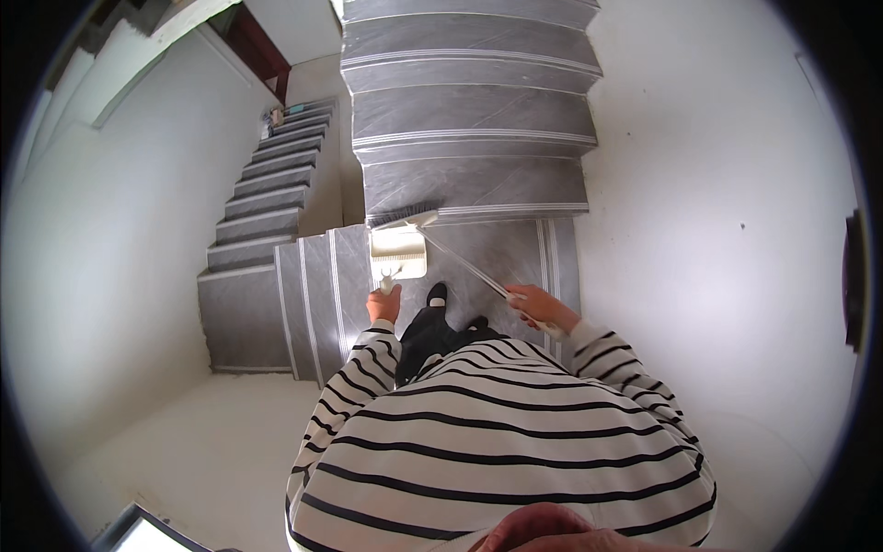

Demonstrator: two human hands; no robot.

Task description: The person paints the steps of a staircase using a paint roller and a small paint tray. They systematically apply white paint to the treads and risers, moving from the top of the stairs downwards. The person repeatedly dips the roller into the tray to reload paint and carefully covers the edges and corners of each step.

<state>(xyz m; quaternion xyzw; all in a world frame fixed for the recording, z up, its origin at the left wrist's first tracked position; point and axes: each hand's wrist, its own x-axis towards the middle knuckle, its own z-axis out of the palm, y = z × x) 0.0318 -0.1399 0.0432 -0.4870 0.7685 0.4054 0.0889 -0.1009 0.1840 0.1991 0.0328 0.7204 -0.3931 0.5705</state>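
Observation:
My left hand (384, 304) grips the upper end of the handle of a cream plastic dustpan (399, 265), which lies in front of my feet close to the lowest step of the flight ahead. My right hand (541, 307) is closed around the pale handle of a broom (472, 270). The broom slants away to the left. Its cream head with dark bristles (403, 215) is at the front part of that step, just beyond the dustpan's far edge. Whether the bristles touch the tread, I cannot tell.
Grey stairs (476, 114) with white-striped edges rise ahead. To the left, winding steps (310, 297) lead to another flight (265, 186), with small items at its far end. White walls (690, 241) stand on both sides. A dark shoe (437, 292) stands on the grey floor.

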